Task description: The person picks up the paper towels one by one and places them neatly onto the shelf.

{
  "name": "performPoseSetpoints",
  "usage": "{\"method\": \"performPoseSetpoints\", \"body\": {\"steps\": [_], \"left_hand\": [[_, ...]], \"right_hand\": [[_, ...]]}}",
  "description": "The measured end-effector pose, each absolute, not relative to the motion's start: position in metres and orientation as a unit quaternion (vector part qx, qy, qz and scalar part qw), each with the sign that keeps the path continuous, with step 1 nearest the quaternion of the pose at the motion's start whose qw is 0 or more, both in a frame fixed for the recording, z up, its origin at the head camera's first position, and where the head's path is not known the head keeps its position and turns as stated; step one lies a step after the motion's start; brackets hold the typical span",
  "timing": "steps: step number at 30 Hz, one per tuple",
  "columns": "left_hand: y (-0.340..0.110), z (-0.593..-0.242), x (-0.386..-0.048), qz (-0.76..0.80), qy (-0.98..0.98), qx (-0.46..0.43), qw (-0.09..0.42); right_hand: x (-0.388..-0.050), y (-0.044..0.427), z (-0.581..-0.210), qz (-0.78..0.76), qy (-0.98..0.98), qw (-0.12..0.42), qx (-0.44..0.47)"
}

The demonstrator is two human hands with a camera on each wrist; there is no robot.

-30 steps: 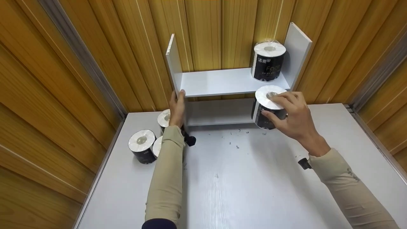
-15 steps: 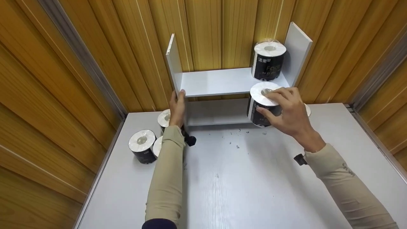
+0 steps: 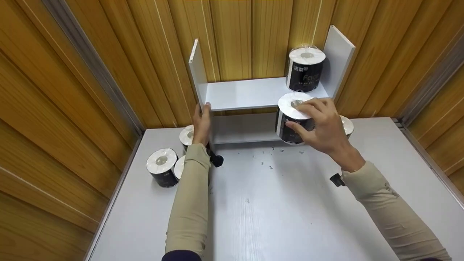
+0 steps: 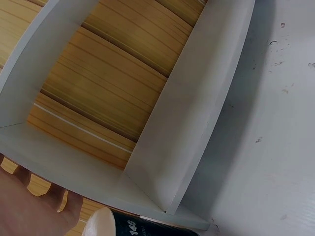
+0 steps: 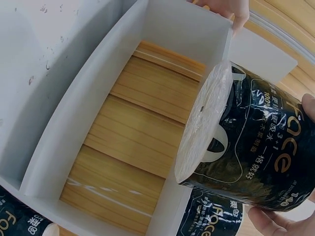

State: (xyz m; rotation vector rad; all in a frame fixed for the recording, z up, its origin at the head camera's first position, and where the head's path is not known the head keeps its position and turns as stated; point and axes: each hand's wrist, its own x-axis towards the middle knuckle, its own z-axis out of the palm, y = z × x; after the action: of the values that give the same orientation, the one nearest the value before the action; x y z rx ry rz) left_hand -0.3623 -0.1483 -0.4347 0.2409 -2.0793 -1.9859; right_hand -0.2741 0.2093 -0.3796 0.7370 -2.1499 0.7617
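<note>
Wrapped paper roll [image 3: 290, 114], likely light, squashy and film-slick, best taken round its sides, is above the bench [image 3: 253, 217] in front of the shelf [image 3: 246, 94], right hand [image 3: 322, 125] pinching it, fingers at top and side, left hand [image 3: 202, 125] gripping a side panel [image 3: 197, 72].

Glossy plastic film [image 5: 209, 110] wraps the paper roll [image 5: 261, 142]; the shelf [image 3: 246, 93] looks smooth, the wall [image 3: 232, 40] wood-grained.
</note>
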Motion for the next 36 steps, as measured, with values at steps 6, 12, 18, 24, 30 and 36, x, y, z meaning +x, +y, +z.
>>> {"method": "performPoseSetpoints", "body": {"steps": [6, 12, 18, 24, 30, 36], "left_hand": [[-0.149, -0.435, -0.361, -0.681, -0.716, 0.081, 0.131], [-0.144, -0.439, -0.356, -0.681, -0.717, 0.089, 0.115], [-0.144, -0.436, -0.359, -0.681, -0.716, 0.092, 0.124], [-0.147, -0.434, -0.359, -0.685, -0.712, 0.090, 0.123], [-0.147, -0.436, -0.362, -0.686, -0.711, 0.084, 0.132], [-0.147, -0.435, -0.364, -0.685, -0.710, 0.078, 0.144]], "right_hand": [[-0.275, 0.205, -0.377, 0.296, -0.834, 0.363, 0.291], [-0.270, 0.205, -0.379, 0.299, -0.836, 0.360, 0.285], [-0.272, 0.199, -0.373, 0.307, -0.831, 0.364, 0.287], [-0.277, 0.193, -0.366, 0.305, -0.829, 0.369, 0.290], [-0.281, 0.188, -0.360, 0.305, -0.828, 0.367, 0.294], [-0.283, 0.184, -0.356, 0.306, -0.829, 0.363, 0.295]]}}
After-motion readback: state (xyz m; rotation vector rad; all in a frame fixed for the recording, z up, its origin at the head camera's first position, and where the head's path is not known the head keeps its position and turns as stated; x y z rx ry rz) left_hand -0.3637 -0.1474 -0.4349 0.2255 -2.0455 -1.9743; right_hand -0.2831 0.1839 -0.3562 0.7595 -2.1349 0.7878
